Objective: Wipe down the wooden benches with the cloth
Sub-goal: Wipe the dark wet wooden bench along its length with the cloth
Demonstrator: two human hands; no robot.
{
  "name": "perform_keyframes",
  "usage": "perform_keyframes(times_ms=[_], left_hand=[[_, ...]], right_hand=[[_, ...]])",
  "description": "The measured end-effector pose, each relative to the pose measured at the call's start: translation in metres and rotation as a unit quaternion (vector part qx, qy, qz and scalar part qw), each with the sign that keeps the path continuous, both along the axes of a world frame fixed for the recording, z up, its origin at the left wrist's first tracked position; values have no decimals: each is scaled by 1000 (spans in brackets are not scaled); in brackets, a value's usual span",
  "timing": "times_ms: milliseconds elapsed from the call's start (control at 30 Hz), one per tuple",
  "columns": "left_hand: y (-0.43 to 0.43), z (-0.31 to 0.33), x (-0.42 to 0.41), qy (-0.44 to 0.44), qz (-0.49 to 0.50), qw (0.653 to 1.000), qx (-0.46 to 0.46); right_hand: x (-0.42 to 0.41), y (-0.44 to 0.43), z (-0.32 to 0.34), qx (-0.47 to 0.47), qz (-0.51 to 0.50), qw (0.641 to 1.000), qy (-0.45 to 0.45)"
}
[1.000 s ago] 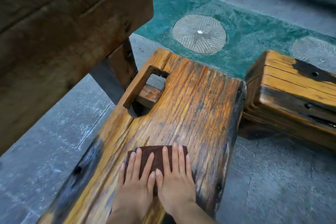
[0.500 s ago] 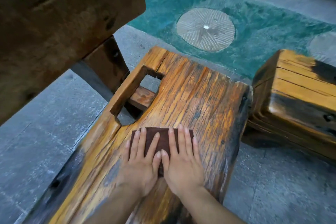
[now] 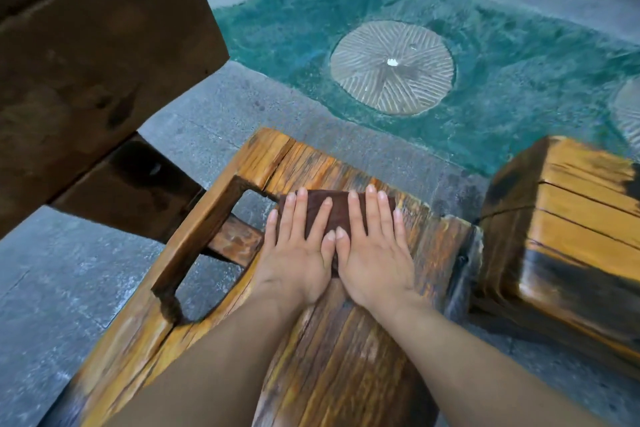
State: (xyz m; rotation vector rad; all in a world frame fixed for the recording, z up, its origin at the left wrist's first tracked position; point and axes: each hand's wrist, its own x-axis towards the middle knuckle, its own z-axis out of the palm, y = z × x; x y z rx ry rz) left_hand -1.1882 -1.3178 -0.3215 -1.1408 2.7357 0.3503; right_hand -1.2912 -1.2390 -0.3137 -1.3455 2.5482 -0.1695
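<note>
The wooden bench [image 3: 346, 357] runs from the near edge of the view away to the far side, its orange-brown planks grooved and dark-stained. Its far end stops on grey stone floor [image 3: 52, 288], just short of a green strip [image 3: 311, 10] set with a round ribbed stone disc [image 3: 391, 68]. A heavy dark wooden slab [image 3: 97, 62] overhangs the far left. A second bench [image 3: 571, 236] sits just right of the first, a narrow gap between them. On the first bench's left side a rectangular cut-out opens, bounded by a thin side rail [image 3: 197, 236] and crossed below by a short bar [image 3: 235, 241].

The dark brown cloth [image 3: 332, 208] lies flat near the bench's far end, its left edge at the cut-out. Bare wood shows beyond it and to its right.

Both arms reach forward. The left hand [image 3: 298, 253] and right hand [image 3: 374, 253] lie palm-down side by side on the cloth, thumbs touching, fingers straight and slightly spread, pressing rather than gripping.
</note>
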Motion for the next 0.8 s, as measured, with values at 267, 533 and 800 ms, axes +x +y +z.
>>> perform_keyframes(times_ms=[267,533,800], left_hand=[[-27,5,-28,-1,37,999,1],[-71,4,-25,-22,53,998,-20],[-85,7,-30,-29,88,994,52]], right_hand=[[-26,-38,-2,3,4,1000,-12],[-21,-86,-1,2,12,1000,-22],[-26,-101,-1,23,38,998,-39]])
